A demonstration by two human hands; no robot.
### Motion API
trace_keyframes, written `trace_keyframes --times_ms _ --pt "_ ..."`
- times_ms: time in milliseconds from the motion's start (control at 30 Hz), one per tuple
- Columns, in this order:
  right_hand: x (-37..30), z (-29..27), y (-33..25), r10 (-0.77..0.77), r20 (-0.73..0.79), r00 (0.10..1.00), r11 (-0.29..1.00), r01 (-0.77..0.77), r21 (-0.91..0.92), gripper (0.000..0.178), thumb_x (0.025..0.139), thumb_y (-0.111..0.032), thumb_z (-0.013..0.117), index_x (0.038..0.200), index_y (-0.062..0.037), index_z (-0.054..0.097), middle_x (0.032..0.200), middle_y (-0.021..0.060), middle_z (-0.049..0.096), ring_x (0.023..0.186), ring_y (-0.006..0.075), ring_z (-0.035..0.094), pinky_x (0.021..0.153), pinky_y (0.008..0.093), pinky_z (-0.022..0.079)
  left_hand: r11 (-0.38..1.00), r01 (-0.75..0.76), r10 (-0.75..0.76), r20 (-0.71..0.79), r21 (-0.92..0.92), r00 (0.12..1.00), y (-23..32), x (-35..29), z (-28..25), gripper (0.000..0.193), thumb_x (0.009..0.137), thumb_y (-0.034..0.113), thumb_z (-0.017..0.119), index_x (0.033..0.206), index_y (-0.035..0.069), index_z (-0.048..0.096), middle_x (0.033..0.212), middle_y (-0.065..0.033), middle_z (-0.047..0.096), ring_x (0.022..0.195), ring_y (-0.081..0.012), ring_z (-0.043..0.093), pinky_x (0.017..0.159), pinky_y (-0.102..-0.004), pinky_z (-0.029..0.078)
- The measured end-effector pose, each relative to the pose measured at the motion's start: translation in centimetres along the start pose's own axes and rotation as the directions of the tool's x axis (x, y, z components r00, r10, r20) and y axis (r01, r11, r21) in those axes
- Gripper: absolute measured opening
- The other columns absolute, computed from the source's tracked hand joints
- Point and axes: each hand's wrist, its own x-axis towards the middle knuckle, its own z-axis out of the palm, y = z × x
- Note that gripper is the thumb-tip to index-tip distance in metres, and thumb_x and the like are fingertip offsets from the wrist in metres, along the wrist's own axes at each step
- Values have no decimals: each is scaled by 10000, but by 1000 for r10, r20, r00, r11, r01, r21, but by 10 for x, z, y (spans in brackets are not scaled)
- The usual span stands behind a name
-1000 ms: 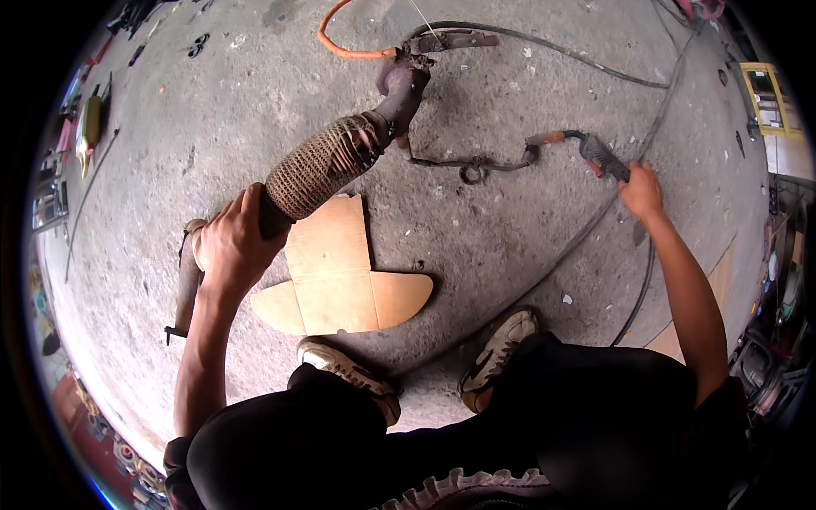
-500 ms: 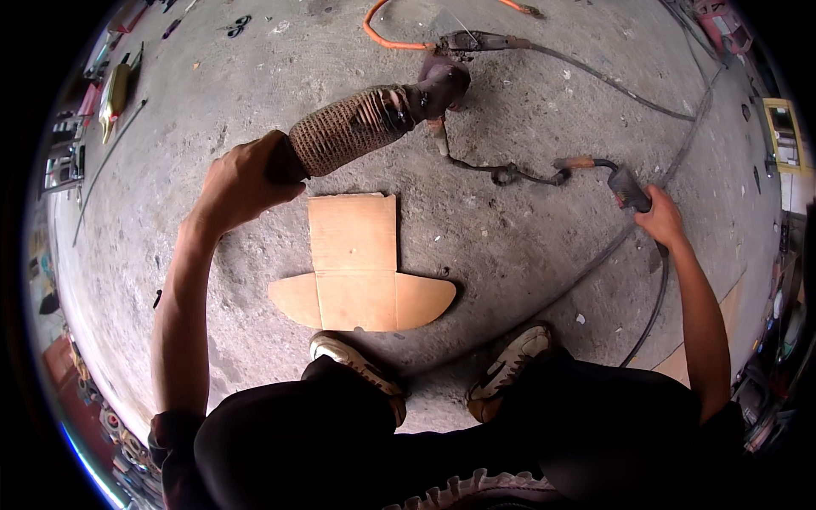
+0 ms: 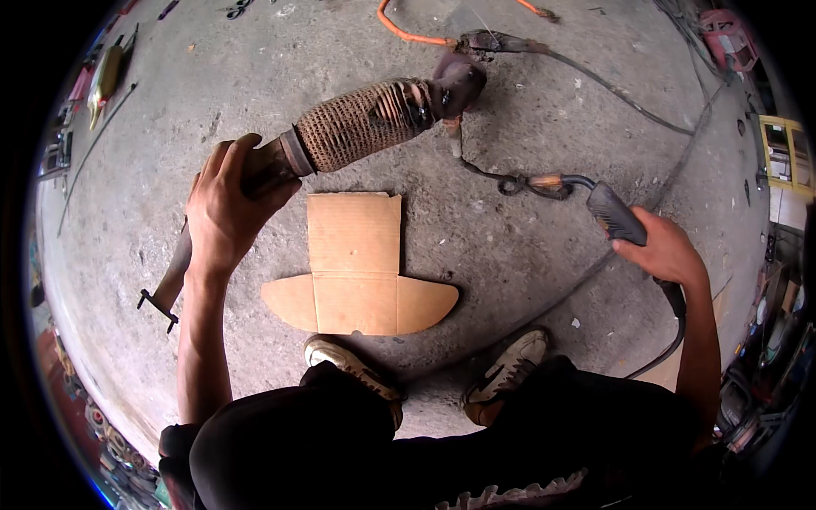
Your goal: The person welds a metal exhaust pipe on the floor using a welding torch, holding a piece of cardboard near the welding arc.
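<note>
My left hand [image 3: 223, 191] is closed around the near end of a rusty exhaust pipe [image 3: 361, 123] with a braided flexible section, torn toward its far end. The pipe slants up to a dark bent end; a narrower tube with a small flange [image 3: 161, 308] extends behind my left wrist. My right hand [image 3: 671, 246] grips the dark handle of a welding torch [image 3: 616, 212], its copper-coloured nozzle pointing left. Beside the nozzle lies a thin dark looped wire [image 3: 489, 172], running from below the pipe's bent end. Whether nozzle and wire touch, I cannot tell.
A flat piece of cardboard [image 3: 355, 255] lies on the concrete floor before my shoes. Beyond the pipe's far end are a dark clamp [image 3: 501, 42] with a cable and an orange hose [image 3: 404, 34]. A pink container [image 3: 727, 41] and a yellow frame [image 3: 786, 153] stand right.
My left hand has turned the pipe, exposing its collar and the flanged tube, and its far end has moved slightly right. My right hand has brought the torch left and nearer.
</note>
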Motion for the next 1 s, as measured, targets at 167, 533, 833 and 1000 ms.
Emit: trace_keyframes --times_ms 167,533,833,1000 --pt "0 1 -28 -22 36 999 999 24 -47 398 861 -372 725 1063 -37 651 869 201 698 857 414 681 782 471 511 997 -58 59 5 -41 998 -1 -1 -1 678 709 247 895 1305 109 602 1146 -97 651 1025 -328 671 892 -430 537" --pt "19 9 -7 48 -431 901 999 -39 29 341 861 -297 714 1123 -82 670 905 182 717 864 410 689 756 459 516 995 -100 100 25 -9 995 -2 -18 -5 692 666 189 888 1287 101 595 1120 -100 627 1025 -332 636 891 -443 513" --pt "47 39 37 108 -538 836 985 -162 -53 300 854 -282 708 1079 -94 645 897 183 718 888 419 690 788 507 512 988 -152 149 95 23 984 6 -48 5 744 682 289 864 1333 115 547 1127 -98 608 1058 -311 600 913 -477 457" --pt "46 39 36 115 -540 834 986 -163 -40 290 845 -274 709 1063 -91 649 870 184 714 870 425 692 772 514 514 977 -208 207 37 39 978 9 -59 17 777 649 272 879 1331 86 555 1162 -116 626 1052 -320 612 933 -470 470"
